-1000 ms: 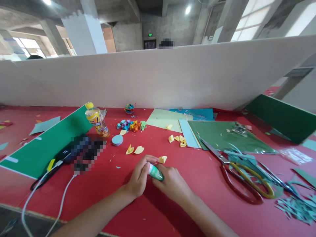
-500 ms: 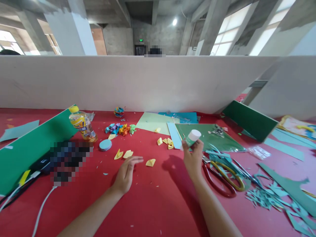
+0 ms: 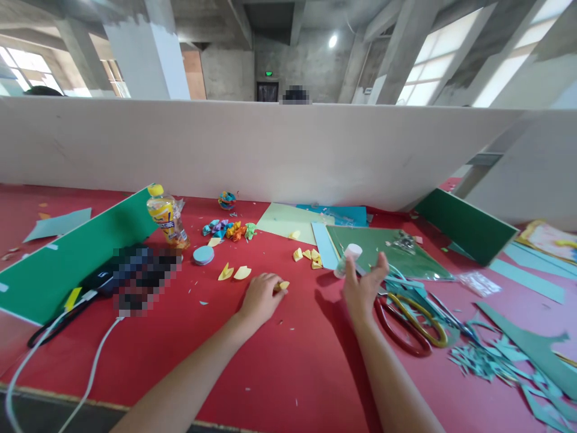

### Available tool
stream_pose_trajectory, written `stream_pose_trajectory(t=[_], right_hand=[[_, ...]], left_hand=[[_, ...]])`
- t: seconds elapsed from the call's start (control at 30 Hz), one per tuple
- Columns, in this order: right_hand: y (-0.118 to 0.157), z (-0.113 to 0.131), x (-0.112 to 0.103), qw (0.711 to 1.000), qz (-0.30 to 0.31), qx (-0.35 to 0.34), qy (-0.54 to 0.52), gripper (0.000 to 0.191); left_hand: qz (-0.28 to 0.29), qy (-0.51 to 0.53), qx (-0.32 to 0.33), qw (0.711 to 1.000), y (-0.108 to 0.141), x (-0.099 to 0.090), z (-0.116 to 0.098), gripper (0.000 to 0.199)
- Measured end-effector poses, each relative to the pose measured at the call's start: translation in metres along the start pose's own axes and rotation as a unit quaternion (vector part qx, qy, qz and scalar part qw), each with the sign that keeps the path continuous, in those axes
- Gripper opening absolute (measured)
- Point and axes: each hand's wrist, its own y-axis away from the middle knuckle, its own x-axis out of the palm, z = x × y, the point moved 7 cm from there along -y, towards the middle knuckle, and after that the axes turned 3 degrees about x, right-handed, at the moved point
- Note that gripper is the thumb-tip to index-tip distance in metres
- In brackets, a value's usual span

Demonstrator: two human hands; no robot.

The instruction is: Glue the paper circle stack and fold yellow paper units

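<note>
My left hand [image 3: 261,296] rests low over the red table, its fingers closed on a small folded yellow paper piece [image 3: 282,285]. To the right, my right hand [image 3: 364,291] is open, with thumb and fingers spread apart. Just beyond its fingers a white-capped glue stick [image 3: 353,251] stands on the table, its lower part partly covered by them. Two yellow paper petals [image 3: 242,273] lie left of my left hand. A small group of folded yellow pieces [image 3: 316,257] sits farther back, between the hands.
Large scissors [image 3: 408,322] and green paper scraps [image 3: 484,358] lie at right, beside a green sheet in plastic [image 3: 383,243]. A drink bottle [image 3: 166,218], blue paper discs [image 3: 203,255] and colourful folded papers [image 3: 232,230] stand or lie at left. A white partition [image 3: 270,150] closes the back.
My left hand has moved right and closed on the yellow paper piece. My right hand has let go of the glue stick, now upright on the table. The view has shifted slightly.
</note>
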Motion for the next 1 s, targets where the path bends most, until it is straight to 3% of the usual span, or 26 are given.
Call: stream_pose_trajectory(t=[0.07,0.1,0.13,0.2,0.23,0.3,0.4,0.53,0.67,0.8,1.0], right_hand=[[0.015,0.028,-0.004,0.993,-0.007,-0.117,-0.032,0.047],[0.027,0.041,0.003,0.984,0.042,-0.168,-0.045,0.036],[0.04,0.052,0.019,0.969,0.14,-0.2,-0.05,0.027],[0.075,0.061,0.055,0.908,0.367,-0.199,-0.046,0.022],[0.089,0.063,0.067,0.883,0.43,-0.181,-0.056,0.024],[0.105,0.061,0.081,0.856,0.492,-0.131,-0.086,0.03],[0.108,0.052,0.089,0.849,0.512,-0.065,-0.114,0.032],[0.104,0.047,0.086,0.845,0.522,-0.04,-0.111,0.022],[0.105,0.05,0.084,0.848,0.518,-0.047,-0.101,0.022],[0.109,0.052,0.084,0.84,0.533,-0.082,-0.067,0.017],[0.108,0.052,0.079,0.834,0.544,-0.077,-0.051,0.019]], left_hand=[[0.008,0.047,0.011,0.999,0.001,-0.004,0.002,0.014],[0.007,0.079,0.016,0.997,0.003,-0.007,0.003,0.015],[0.002,0.108,0.021,0.994,0.005,-0.01,0.005,0.017],[-0.018,0.146,0.03,0.989,0.01,-0.017,0.011,0.023],[-0.029,0.152,0.031,0.987,0.012,-0.019,0.015,0.025],[-0.045,0.173,0.015,0.984,0.015,-0.022,0.023,0.03],[-0.048,0.27,-0.042,0.961,0.016,-0.02,0.032,0.04],[-0.039,0.384,-0.084,0.919,0.014,-0.024,0.027,0.046],[-0.035,0.345,-0.108,0.932,0.016,-0.034,0.024,0.034],[-0.019,0.301,-0.093,0.949,0.018,-0.035,0.019,0.019],[0.023,0.307,-0.104,0.946,0.019,-0.027,0.017,0.017]])
